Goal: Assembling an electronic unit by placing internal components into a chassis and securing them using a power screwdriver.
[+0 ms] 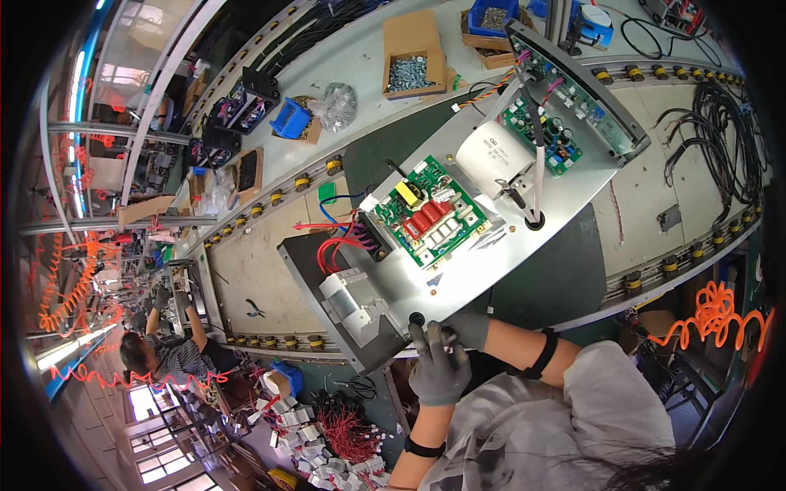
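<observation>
A silver metal chassis (483,266) lies slantwise across the line before me, with dark end panels. My left hand (440,372), in a grey glove, is at its near edge. Its fingers are bent together, their tips beside a black grommet (416,317); what they pinch, if anything, is hidden. My right hand (468,331), gloved too, meets the left at that edge, its fingers mostly hidden. On the chassis sit a green circuit board (430,214) with red parts, a white cylindrical capacitor (494,153), a second board (557,135) and a silver metal block (354,301) near red wires.
Roller tracks (671,263) run along both sides of the bench. A carton of screws (411,74) and a blue bin (291,119) stand behind. Black cables (720,147) lie at right, pliers (255,308) at left. Orange coiled hose (711,319) hangs nearby. Another person (176,352) works at far left.
</observation>
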Motion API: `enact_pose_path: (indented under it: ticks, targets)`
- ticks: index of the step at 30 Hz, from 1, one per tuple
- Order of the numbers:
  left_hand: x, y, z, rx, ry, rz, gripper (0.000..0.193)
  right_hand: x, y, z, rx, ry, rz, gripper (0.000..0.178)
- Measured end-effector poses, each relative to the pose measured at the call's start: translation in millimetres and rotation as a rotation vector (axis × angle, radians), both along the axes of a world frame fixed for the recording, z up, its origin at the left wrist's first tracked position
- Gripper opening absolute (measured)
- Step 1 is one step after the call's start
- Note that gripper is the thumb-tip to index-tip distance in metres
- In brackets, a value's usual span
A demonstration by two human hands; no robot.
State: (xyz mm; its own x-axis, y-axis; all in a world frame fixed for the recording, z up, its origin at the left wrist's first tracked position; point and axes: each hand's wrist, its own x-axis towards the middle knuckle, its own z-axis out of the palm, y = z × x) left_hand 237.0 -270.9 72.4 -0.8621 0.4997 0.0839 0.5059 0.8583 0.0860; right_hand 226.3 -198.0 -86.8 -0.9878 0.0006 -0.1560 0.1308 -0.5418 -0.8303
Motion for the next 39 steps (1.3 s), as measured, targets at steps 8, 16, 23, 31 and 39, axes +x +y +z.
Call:
enact_pose_path:
  ticks: [8, 16, 23, 31, 39]
  targets:
    - [0.2, 0.4, 2.1, 0.0, -0.039, -0.019, 0.065, -20.2, 6.6, 7.2, 0.217, 0.09, 0.027, 0.039]
    - [-4.6, 1.6, 10.5, -0.044, -0.058, -0.012, 0.06, -103.7, -17.6, 42.8, 0.414, 0.187, 0.072, 0.039]
    - [-5.9, 5.5, 20.2, -0.082, -0.087, -0.007, 0.057, -27.2, 19.2, 10.5, 0.583, 0.246, 0.092, 0.039]
    - [-8.1, 4.0, 14.1, -0.083, 0.038, -0.055, 0.055, -7.5, 21.2, 31.2, 1.152, 0.364, -0.087, 0.027]
    - [-6.4, 4.3, 7.3, -0.043, 0.072, -0.08, 0.055, 0.6, -3.1, 16.4, 0.601, 0.151, -0.326, 0.03]
